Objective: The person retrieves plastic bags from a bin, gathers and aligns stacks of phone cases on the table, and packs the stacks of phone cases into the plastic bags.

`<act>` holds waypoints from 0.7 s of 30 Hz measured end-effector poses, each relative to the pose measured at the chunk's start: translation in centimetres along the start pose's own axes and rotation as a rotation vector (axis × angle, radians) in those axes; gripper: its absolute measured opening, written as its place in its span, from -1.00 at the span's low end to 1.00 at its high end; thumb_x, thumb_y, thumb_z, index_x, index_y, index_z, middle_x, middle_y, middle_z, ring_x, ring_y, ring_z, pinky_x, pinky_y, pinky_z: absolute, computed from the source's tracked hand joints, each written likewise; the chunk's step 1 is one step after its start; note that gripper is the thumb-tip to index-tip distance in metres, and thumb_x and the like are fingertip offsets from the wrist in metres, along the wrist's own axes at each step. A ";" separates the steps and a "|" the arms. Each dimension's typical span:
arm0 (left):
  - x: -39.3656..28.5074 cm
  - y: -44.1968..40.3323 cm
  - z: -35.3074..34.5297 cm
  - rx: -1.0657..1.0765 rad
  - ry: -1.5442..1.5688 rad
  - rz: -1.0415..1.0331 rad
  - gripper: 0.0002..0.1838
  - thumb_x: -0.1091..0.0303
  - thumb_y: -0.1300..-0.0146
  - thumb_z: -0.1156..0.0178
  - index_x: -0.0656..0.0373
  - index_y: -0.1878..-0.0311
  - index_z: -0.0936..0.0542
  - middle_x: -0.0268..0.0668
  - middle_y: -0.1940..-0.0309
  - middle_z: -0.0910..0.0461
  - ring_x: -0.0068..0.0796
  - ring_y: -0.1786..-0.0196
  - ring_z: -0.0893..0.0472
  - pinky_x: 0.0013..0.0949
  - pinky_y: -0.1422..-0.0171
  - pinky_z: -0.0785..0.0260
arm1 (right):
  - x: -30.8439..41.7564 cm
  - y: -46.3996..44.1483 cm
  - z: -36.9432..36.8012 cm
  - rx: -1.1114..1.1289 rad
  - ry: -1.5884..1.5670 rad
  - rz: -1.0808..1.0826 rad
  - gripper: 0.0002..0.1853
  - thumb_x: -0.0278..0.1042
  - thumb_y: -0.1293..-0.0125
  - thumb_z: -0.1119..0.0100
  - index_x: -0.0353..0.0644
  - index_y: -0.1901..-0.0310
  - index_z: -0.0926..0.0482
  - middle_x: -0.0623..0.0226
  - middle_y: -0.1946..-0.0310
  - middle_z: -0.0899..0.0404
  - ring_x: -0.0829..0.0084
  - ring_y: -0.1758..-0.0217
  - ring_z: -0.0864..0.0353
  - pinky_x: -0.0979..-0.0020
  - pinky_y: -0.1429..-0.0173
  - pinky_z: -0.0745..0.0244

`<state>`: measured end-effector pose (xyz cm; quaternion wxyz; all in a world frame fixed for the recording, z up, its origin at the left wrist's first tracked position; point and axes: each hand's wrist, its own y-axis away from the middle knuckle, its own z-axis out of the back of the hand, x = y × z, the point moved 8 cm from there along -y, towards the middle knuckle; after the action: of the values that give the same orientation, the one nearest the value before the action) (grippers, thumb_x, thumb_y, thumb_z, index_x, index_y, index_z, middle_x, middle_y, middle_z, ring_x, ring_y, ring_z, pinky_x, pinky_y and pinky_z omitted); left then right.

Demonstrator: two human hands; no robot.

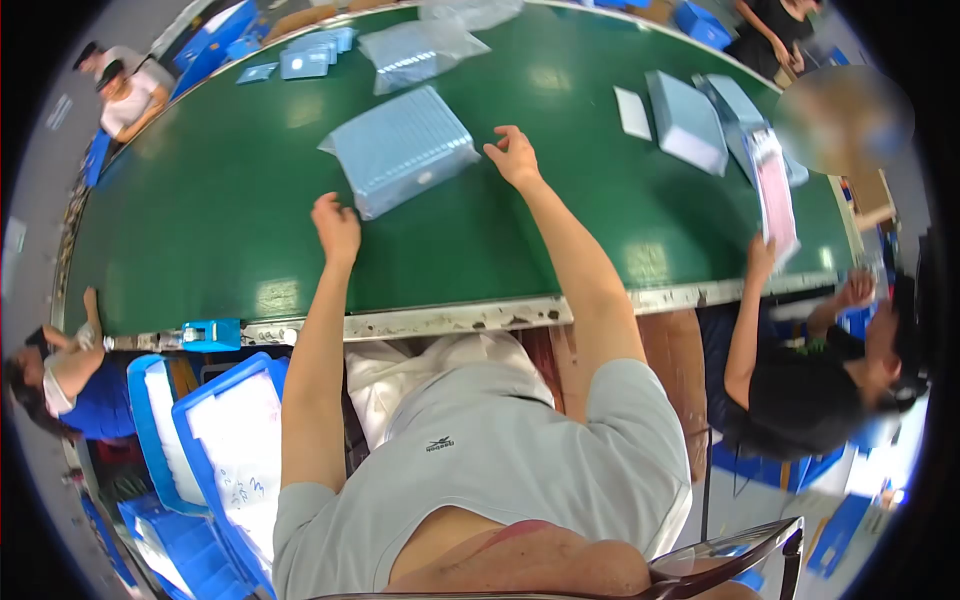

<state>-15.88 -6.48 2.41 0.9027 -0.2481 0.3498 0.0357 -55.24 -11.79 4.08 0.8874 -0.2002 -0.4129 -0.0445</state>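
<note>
A clear plastic bag packed with a row of light blue flat boxes point(405, 148) lies on the green table, in front of me. My left hand point(338, 228) is just off its near left corner, fingers loosely bent and apart, with nothing in it. To the right of the bag, my right hand point(514, 157) hovers close to its edge, thumb and fingers apart and holding nothing. Neither hand appears to grip the bag.
Farther back lie another bagged stack point(408, 66) and loose blue boxes point(306, 58). On the right are blue stacks point(685, 122), a white card point(632, 113) and a co-worker's hand point(762, 257) holding a pink-and-white pack point(775, 190). A tape dispenser point(211, 335) sits at the near edge; blue bins point(230, 420) stand below.
</note>
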 end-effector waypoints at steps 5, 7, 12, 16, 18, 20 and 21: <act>-9.4 7.3 3.3 0.070 0.116 -0.245 -0.62 0.53 -0.28 -0.15 0.22 -0.17 -0.46 0.00 -0.12 -0.45 -0.01 -0.12 -0.53 -0.09 -0.28 -0.34 | -2.0 17.3 13.3 0.164 -0.423 -0.220 -0.78 -0.32 -0.39 -0.24 -0.21 0.01 -0.59 0.37 0.27 -0.63 0.52 0.29 -0.59 0.47 0.13 -0.54; -15.6 11.5 1.7 0.326 0.145 -0.682 -0.66 0.51 -0.28 -0.17 0.21 -0.13 -0.49 -0.07 -0.25 -0.44 -0.01 -0.22 -0.49 -0.07 -0.31 -0.32 | -2.1 26.5 18.0 0.254 -0.543 -0.429 -0.83 -0.33 -0.43 -0.20 -0.21 0.07 -0.61 0.45 0.34 -0.62 0.60 0.34 -0.55 0.54 0.24 -0.50; -24.5 22.5 -2.1 0.922 0.154 -1.161 -0.36 0.35 -0.26 -0.29 0.08 -0.41 -0.37 -0.12 -0.47 -0.28 -0.10 -0.52 -0.25 0.02 -0.54 -0.12 | -6.7 47.4 19.0 0.423 -0.328 -0.834 -0.84 -0.35 -0.39 -0.21 -0.24 0.12 -0.63 0.34 0.37 -0.65 0.51 0.32 -0.63 0.45 0.18 -0.54; -23.5 25.2 -4.4 1.008 -0.090 -1.348 -0.14 0.29 -0.24 -0.29 0.01 -0.58 -0.13 -0.19 -0.61 -0.03 -0.23 -0.63 -0.07 0.03 -0.65 0.11 | -6.0 49.9 14.8 0.232 -0.187 -0.710 -0.83 -0.37 -0.37 -0.23 -0.28 0.12 -0.64 0.20 0.30 -0.70 0.35 0.24 -0.69 0.32 0.07 -0.57; -23.8 25.1 -4.2 1.072 -0.057 -1.361 -0.14 0.30 -0.24 -0.28 0.04 -0.58 -0.13 -0.20 -0.61 -0.03 -0.24 -0.63 -0.06 0.03 -0.66 0.14 | -7.0 49.3 13.3 0.228 -0.167 -0.712 -0.84 -0.38 -0.37 -0.24 -0.27 0.12 -0.64 0.17 0.29 -0.71 0.32 0.24 -0.70 0.32 0.08 -0.58; -24.0 24.7 -4.4 1.145 -0.029 -1.388 -0.16 0.32 -0.24 -0.25 0.14 -0.57 -0.13 -0.21 -0.61 -0.03 -0.26 -0.64 -0.03 0.04 -0.67 0.21 | -8.9 48.4 12.0 0.252 -0.182 -0.697 -0.83 -0.37 -0.35 -0.23 -0.25 0.12 -0.65 0.11 0.27 -0.70 0.23 0.19 -0.71 0.28 0.08 -0.58; -23.7 24.8 -4.8 1.157 0.011 -1.391 -0.19 0.36 -0.24 -0.19 0.15 -0.56 -0.15 -0.20 -0.61 -0.06 -0.26 -0.64 -0.04 0.04 -0.67 0.21 | -9.2 47.4 12.0 0.241 -0.175 -0.694 -0.83 -0.37 -0.35 -0.23 -0.25 0.12 -0.65 0.11 0.27 -0.70 0.23 0.19 -0.71 0.28 0.08 -0.58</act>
<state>-42.57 15.47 4.24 0.7024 0.0891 0.0885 -0.7007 -58.29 35.50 -10.96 0.7980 0.0546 -0.5328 -0.2764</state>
